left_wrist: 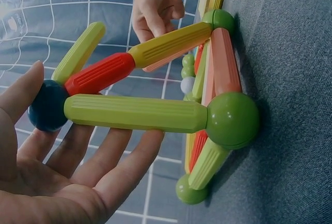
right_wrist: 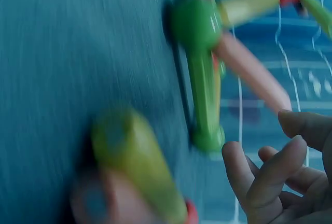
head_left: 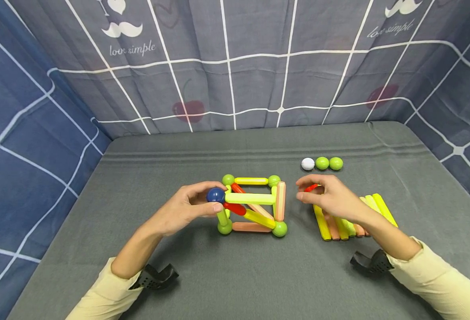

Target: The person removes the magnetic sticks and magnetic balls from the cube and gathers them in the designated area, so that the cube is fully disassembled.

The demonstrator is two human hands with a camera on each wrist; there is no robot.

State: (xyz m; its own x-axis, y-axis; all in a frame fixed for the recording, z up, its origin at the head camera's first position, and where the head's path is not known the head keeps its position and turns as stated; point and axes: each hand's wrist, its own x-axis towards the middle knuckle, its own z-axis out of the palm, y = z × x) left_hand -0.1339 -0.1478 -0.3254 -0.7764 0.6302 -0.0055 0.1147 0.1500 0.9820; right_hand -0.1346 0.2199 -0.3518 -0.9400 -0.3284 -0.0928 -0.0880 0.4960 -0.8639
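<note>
My left hand (head_left: 185,209) holds a dark blue ball (head_left: 216,195) between thumb and fingers, at the raised corner of a frame of sticks and balls. From that ball run a light green stick (head_left: 251,198), a red stick (head_left: 234,209) joined to a yellow one (head_left: 259,218), and another green stick (left_wrist: 135,113) down to a green ball (left_wrist: 233,120). An orange stick (head_left: 280,201) rises from the frame's near right ball (head_left: 280,229). My right hand (head_left: 332,195) hovers right of the frame, its fingers loosely bent around nothing, near the orange stick's free end in the right wrist view.
Several loose yellow, green and orange sticks (head_left: 321,224) lie in a row under and beside the right forearm. Behind them sit a white ball (head_left: 308,164) and two green balls (head_left: 322,163). Checked cloth (head_left: 255,84) hangs behind and at the sides of the grey surface (head_left: 235,275).
</note>
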